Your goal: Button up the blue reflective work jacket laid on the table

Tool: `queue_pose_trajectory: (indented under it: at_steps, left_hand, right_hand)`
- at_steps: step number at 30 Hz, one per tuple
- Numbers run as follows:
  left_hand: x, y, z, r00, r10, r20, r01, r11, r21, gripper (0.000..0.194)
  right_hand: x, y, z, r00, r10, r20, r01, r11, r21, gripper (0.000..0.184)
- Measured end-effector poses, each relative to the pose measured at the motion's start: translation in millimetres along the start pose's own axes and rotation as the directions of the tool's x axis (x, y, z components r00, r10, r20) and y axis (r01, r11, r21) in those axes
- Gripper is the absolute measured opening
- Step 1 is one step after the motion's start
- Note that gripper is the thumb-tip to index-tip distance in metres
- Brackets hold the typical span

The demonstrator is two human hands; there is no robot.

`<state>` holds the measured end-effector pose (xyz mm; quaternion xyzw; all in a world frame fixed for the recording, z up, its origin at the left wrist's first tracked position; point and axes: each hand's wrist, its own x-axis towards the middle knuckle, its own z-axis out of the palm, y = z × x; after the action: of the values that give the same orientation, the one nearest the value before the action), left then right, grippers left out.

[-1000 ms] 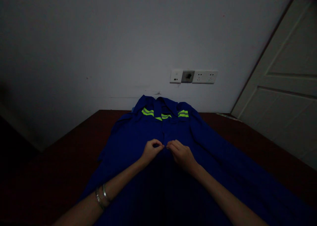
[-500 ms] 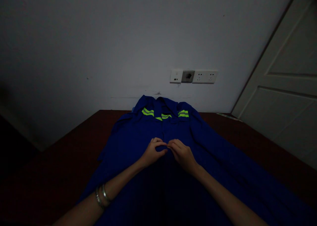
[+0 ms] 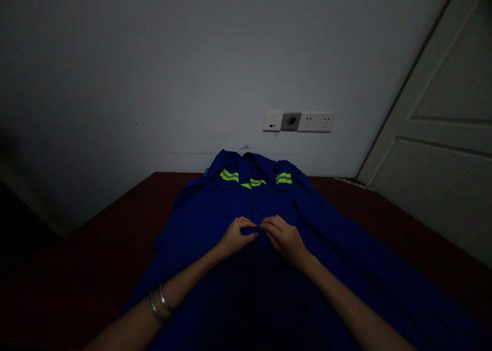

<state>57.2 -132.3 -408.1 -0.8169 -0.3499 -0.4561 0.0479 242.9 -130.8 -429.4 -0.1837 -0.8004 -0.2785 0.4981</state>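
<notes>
A blue work jacket (image 3: 215, 207) with yellow-green and grey reflective strips lies spread out front side up, collar toward the wall. At the middle of its front edge, my left hand (image 3: 236, 235) curves its thumb and fingers around a bit of the cloth. Facing it, my right hand (image 3: 284, 238) pinches the same front edge between thumb and fingertips. A small gap separates the two hands' fingertips. Dim light hides whatever small detail of the cloth sits between them. Two silvery bangles (image 3: 159, 302) circle my left forearm.
The jacket rests on a dark reddish-brown tabletop (image 3: 126, 218) that meets a pale wall (image 3: 192, 74). Sockets and switches (image 3: 313, 122) are set in the wall above the collar. A white panelled door (image 3: 442, 177) stands at the right, near a thin flat strip (image 3: 353, 183) on the table.
The fingertips of my two hands, touching before, are now slightly apart at the jacket's front edge. The view has shifted very slightly; the jacket lies as before.
</notes>
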Motion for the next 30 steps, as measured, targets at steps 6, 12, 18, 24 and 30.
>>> queue_pose_trajectory:
  at_steps: [6,12,18,24,30]
  left_hand:
    - [-1.6,5.7,-12.7,0.994,-0.037,0.100,0.041,0.998,-0.038,0.033]
    - [-15.8,19.3,-36.3,0.998,-0.034,0.046,0.035,0.999,-0.019,0.027]
    - [-50.2,38.0,-60.0,0.962,0.096,0.256,-0.120,0.990,0.080,0.015]
    - [-83.9,51.3,-67.1,0.892,0.137,0.431,-0.241,0.950,0.197,0.017]
    - [-95.9,54.1,-59.8,0.896,0.145,0.420,-0.299,0.895,0.330,0.024]
  right_hand:
    - [0.7,-1.0,-2.5,0.989,0.087,-0.118,-0.077,0.993,0.094,0.023]
    - [1.0,-6.6,-3.6,0.974,0.166,-0.153,-0.141,0.977,0.162,0.021]
    - [4.2,-26.6,-20.4,0.973,0.227,-0.029,-0.213,0.945,0.249,0.021]
    - [-19.6,-79.9,-35.1,0.976,0.186,0.116,-0.210,0.945,0.252,0.022]
    - [-48.4,-122.9,-31.8,0.946,0.318,0.062,-0.319,0.947,0.018,0.013]
